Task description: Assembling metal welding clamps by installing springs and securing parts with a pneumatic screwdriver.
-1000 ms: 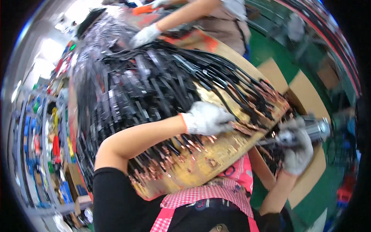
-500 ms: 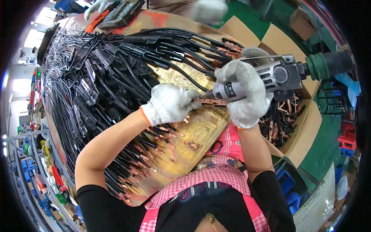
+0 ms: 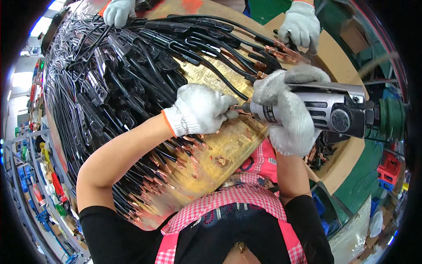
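Note:
My right hand (image 3: 288,112), in a white knit glove, grips a grey pneumatic power tool (image 3: 334,112) whose tip points left. My left hand (image 3: 200,108), also gloved, pinches something small at the tool's tip, above the worn yellow-brown table (image 3: 228,149); what it holds is hidden by the fingers. Many black cables (image 3: 132,79) with copper clip ends (image 3: 176,160) lie fanned over the table, just behind and below my left hand.
Another person's gloved hands reach in at the top: one (image 3: 118,11) at the far left, one (image 3: 302,25) on copper clips at the far right. A box of copper parts (image 3: 321,152) sits at the right under the tool. Shelving with coloured items (image 3: 39,176) stands at the left.
The tool has come in from the right and its tip now meets my left hand. The view has tilted and closed in on the hands.

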A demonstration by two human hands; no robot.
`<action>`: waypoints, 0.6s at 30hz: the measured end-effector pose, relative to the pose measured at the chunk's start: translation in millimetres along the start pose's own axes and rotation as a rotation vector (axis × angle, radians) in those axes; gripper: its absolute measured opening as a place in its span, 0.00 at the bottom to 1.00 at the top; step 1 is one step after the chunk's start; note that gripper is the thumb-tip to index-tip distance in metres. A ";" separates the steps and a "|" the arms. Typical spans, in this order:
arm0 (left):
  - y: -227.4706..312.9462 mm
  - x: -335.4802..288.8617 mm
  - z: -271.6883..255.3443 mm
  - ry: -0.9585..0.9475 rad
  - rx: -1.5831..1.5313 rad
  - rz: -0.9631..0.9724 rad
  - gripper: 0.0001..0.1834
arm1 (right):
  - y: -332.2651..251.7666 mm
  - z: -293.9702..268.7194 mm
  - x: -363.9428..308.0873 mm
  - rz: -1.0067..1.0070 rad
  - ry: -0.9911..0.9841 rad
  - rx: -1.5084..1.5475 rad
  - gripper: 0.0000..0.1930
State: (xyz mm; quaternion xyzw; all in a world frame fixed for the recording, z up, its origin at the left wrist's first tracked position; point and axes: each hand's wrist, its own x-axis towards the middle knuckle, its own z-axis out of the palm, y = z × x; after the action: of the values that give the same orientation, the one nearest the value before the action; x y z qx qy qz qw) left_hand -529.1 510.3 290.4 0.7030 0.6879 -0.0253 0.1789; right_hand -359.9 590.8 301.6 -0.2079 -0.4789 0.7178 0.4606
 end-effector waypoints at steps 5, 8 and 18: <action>3.3 0.5 -1.4 0.021 -0.008 -0.036 0.10 | 5.8 -6.4 6.0 -0.129 -0.069 -0.002 0.16; 0.9 1.3 3.8 0.052 0.032 -0.030 0.15 | 5.7 -5.2 7.0 -0.144 -0.122 0.075 0.15; -0.5 -0.4 14.1 0.101 0.046 -0.005 0.15 | 6.2 -1.8 7.8 -0.138 -0.229 0.369 0.14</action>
State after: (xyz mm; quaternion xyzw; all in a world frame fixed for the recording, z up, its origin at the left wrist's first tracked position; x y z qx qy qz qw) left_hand -526.6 505.9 277.2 0.7054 0.6971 -0.0062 0.1278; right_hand -365.2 597.6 296.4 -0.0039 -0.4018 0.7788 0.4816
